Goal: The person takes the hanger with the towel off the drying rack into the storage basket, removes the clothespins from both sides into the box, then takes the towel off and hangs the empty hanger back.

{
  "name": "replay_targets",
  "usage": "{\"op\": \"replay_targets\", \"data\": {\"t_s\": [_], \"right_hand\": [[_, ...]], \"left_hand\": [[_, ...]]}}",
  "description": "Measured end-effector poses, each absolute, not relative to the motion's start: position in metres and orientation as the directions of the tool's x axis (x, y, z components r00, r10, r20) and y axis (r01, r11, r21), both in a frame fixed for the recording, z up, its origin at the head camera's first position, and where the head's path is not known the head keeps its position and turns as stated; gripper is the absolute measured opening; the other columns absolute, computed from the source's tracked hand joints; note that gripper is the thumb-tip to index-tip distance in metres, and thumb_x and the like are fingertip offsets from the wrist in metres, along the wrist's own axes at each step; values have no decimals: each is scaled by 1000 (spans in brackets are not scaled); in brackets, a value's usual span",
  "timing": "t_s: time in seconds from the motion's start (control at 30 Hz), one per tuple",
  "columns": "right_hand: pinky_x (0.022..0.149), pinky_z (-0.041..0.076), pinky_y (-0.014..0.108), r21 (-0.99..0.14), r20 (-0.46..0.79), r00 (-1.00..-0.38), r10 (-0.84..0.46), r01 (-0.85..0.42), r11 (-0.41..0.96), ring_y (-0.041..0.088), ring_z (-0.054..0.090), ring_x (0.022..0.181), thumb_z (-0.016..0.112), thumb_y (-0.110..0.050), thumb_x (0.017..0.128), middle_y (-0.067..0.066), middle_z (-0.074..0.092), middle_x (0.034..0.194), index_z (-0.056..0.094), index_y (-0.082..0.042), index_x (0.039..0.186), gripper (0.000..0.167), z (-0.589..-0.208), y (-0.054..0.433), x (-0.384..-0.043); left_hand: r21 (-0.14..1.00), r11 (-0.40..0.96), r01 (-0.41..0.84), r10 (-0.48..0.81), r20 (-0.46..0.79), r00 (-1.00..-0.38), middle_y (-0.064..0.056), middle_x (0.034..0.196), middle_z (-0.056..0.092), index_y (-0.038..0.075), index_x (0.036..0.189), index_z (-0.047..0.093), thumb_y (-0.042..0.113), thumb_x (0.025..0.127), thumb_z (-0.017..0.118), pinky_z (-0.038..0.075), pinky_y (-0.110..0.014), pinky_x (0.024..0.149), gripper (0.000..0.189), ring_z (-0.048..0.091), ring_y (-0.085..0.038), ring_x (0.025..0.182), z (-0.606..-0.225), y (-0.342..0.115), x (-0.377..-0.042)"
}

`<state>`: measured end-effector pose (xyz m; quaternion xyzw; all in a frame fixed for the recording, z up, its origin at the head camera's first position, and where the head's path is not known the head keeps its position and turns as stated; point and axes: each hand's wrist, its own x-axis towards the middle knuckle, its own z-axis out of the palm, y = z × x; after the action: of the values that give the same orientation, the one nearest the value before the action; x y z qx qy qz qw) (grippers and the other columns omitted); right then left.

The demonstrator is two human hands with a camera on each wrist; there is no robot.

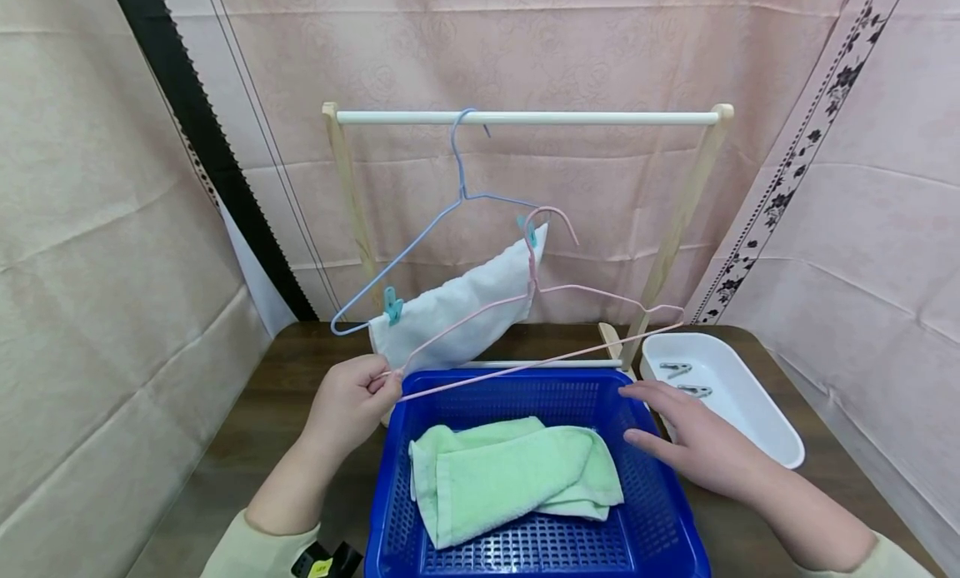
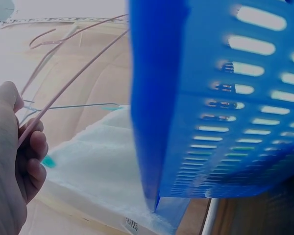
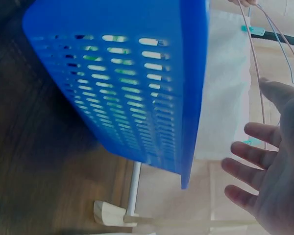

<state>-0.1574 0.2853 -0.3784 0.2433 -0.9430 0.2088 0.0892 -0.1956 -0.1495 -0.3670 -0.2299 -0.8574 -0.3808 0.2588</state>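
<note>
Brown counter (image 1: pixel 255 420), pale curtain (image 1: pixel 585 53) behind. Pink hanger (image 1: pixel 534 285) at far side of blue basket (image 1: pixel 585 407), long bar slanting near left to far right. Left hand (image 1: pixel 348 399) grips left end; right hand (image 1: pixel 693 440) empty, spread, nearer free right end.

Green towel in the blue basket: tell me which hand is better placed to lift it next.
Right, most likely. The right hand is free, beside the blue basket and near the green towel; the left hand grips one corner of the pink hanger.
</note>
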Motion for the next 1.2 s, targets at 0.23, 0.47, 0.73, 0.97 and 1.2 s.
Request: {"op": "replay_targets", "data": {"t_s": [0.23,0.47,0.73,0.97,1.2], "right_hand": [[104,34,59,-368,227,-880,-417,-474,800,38,43,134,61,-43,96,13,50,144,51,-11,142,57,-380,293,-153],[104,35,60,-377,206,-889,-410,-458,805,37,44,134,59,-44,97,13,50,144,52,-13,142,55,-382,297,-151],[103,37,58,-371,221,-881,-417,-472,800,35,46,133,61,-39,97,10,52,143,53,-12,140,52,-384,300,-151],[103,38,57,-362,227,-880,-417,-474,803,34,48,132,62,-38,96,10,53,142,54,-13,140,51,-385,304,-148],[103,38,57,-354,230,-884,-406,-465,812,34,48,131,62,-39,96,9,53,141,55,-13,139,51,-386,307,-146]], "left_hand": [[521,637,568,177,618,-766,9,56,32,18,58,39,7,88,68,29,-25,43,43,36,-8,49,-361,-146,-194],[513,682,521,131,616,-777,6,56,33,16,59,40,10,91,65,29,-26,44,42,36,-11,50,-347,-139,-191],[439,741,507,116,660,-742,5,55,32,16,58,39,12,91,62,30,-27,45,40,35,-12,51,-330,-134,-190],[404,764,503,98,697,-710,5,55,31,18,57,36,17,91,60,26,-30,43,41,33,-13,48,-312,-131,-192],[387,775,500,106,700,-706,4,53,30,16,57,36,22,93,59,23,-31,42,43,31,-15,47,-291,-121,-195]]}}
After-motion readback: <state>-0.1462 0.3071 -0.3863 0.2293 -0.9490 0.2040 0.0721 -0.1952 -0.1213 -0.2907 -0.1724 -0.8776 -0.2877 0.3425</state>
